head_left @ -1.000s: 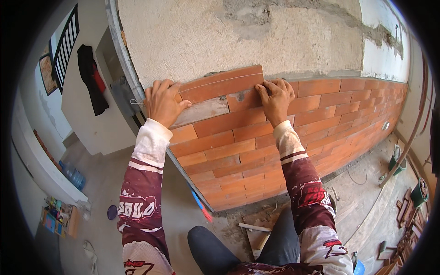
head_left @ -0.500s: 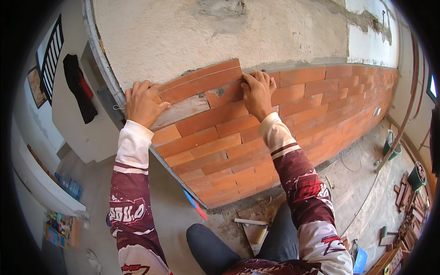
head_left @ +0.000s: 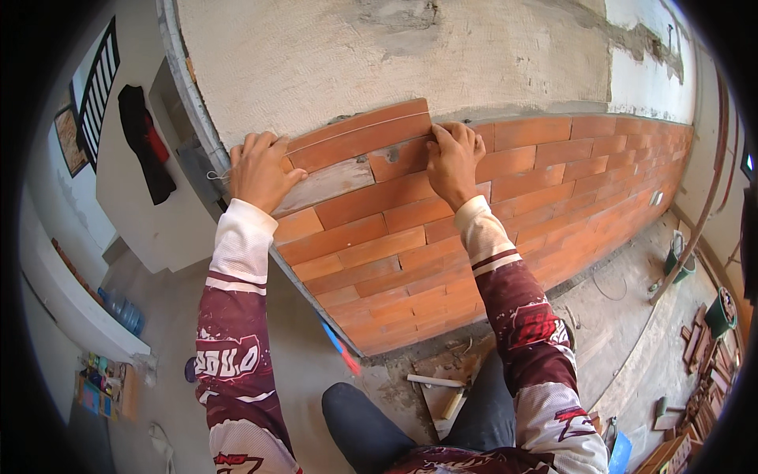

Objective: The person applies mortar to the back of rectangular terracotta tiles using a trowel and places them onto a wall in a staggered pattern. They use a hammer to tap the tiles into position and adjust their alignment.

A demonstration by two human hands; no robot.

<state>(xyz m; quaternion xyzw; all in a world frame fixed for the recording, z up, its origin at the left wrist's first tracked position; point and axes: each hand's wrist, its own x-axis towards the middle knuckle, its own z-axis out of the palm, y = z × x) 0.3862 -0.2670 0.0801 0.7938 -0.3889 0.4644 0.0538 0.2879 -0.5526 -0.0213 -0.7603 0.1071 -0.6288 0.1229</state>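
A long terracotta brick tile (head_left: 362,138) sits along the top of the tiled wall, against rough plaster. A thin string (head_left: 359,129) runs across its face. My left hand (head_left: 262,172) is closed round the tile's left end at the wall's corner, thumb pointing right. At the other end, my right hand (head_left: 454,164) is curled, its thumb and fingertips at the tile's right edge. Just below the tile, a whitish smeared tile (head_left: 332,187) and an orange tile with a grey mortar spot (head_left: 407,162) lie in the row.
Rows of orange tiles (head_left: 505,207) cover the wall below and to the right. At right stand green buckets (head_left: 721,312) and a pile of broken tiles (head_left: 699,355). A white stick (head_left: 436,381) lies on the floor by my knees. A water jug (head_left: 125,314) lies at left.
The view has shifted slightly, so the wall and hands appear a little further right. Both hands stay at the ends of the tile.
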